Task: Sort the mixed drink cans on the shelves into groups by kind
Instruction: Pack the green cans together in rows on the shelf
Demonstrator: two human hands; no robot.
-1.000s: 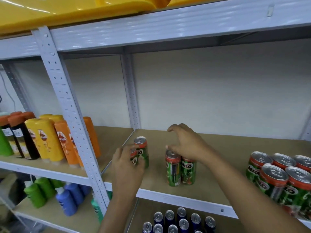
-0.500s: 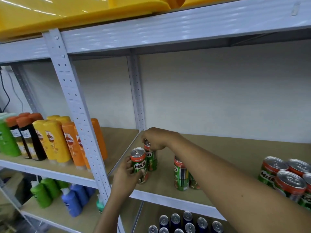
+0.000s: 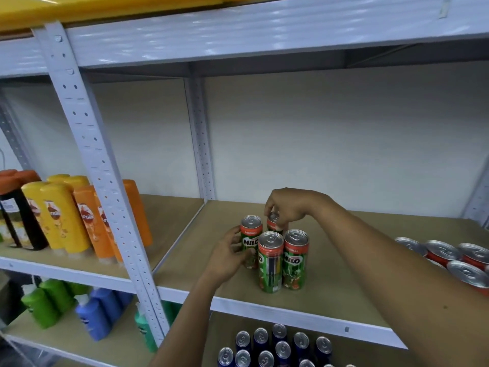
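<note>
Near the shelf's [image 3: 330, 295] front left corner stand four Milo cans in a tight cluster. The left hand [image 3: 225, 258] grips the front-left can [image 3: 250, 241] around its side. The right hand [image 3: 288, 207] pinches the back can's [image 3: 274, 221] top from above.

White wall [image 3: 317, 133] behind grey shelving [image 3: 238, 33]

Two bare forearms, no sleeves in view. Left hand [image 3: 227, 256] and right hand [image 3: 287, 207] uncovered, no gloves. Small dark mole on the right forearm, toward 4 o'clock from the wrist. Wrists plain, without watch or band.
</note>
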